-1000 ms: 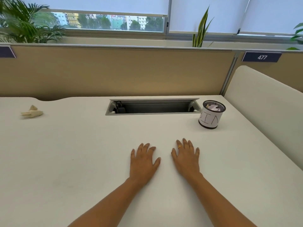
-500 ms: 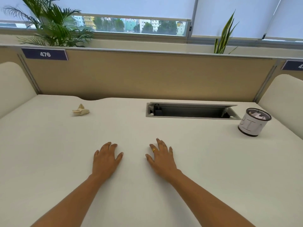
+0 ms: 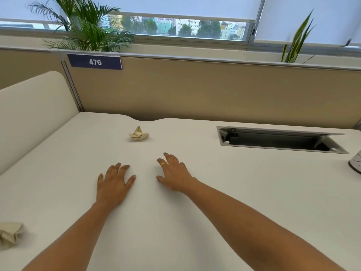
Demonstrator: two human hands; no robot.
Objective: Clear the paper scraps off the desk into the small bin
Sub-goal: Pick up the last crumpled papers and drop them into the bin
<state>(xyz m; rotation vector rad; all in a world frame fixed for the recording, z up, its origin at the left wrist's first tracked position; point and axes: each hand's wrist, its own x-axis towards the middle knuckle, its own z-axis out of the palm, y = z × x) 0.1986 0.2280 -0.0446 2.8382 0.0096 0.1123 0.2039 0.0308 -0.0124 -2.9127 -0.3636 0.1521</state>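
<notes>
A crumpled beige paper scrap (image 3: 138, 134) lies on the white desk (image 3: 234, 192) toward the back, ahead of my hands. A second crumpled scrap (image 3: 9, 234) sits at the left edge of the view, near the desk's front. My left hand (image 3: 114, 182) lies flat on the desk, fingers spread, holding nothing. My right hand (image 3: 173, 174), with a gold ring, rests beside it with fingers slightly raised and reaching forward, a short way from the far scrap. Only a sliver of the small white bin (image 3: 356, 163) shows at the right edge.
An open cable tray (image 3: 279, 140) is sunk into the desk at the back right. A tan partition (image 3: 195, 90) with a "476" label (image 3: 95, 62) closes off the back, and a cream side divider (image 3: 33, 106) stands on the left. Plants stand behind the partition.
The view has swung left: the bin slid to the right edge and a second scrap appeared at the left. My right hand has crept forward toward the far scrap.
</notes>
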